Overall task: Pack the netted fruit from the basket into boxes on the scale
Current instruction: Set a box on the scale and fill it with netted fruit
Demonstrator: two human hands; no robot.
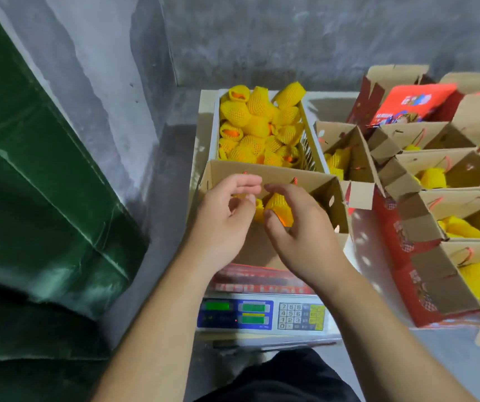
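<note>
A white basket [312,140] at the back holds several fruits in yellow foam netting [257,123]. In front of it an open cardboard box [327,192] stands on a digital scale [262,314]. Both my hands are over this box. My right hand [299,230] holds a netted fruit [279,208] between thumb and fingers inside the box. My left hand [227,216] hovers just left of it with fingers loosely curled, and I cannot see anything held in it. Another netted fruit [257,208] shows between the hands.
To the right stands a row of several open cardboard boxes [424,181] with red sides, some holding netted fruit [433,177]. A red printed box [415,105] lies at the back right. A green tarpaulin [38,184] fills the left. Grey concrete wall behind.
</note>
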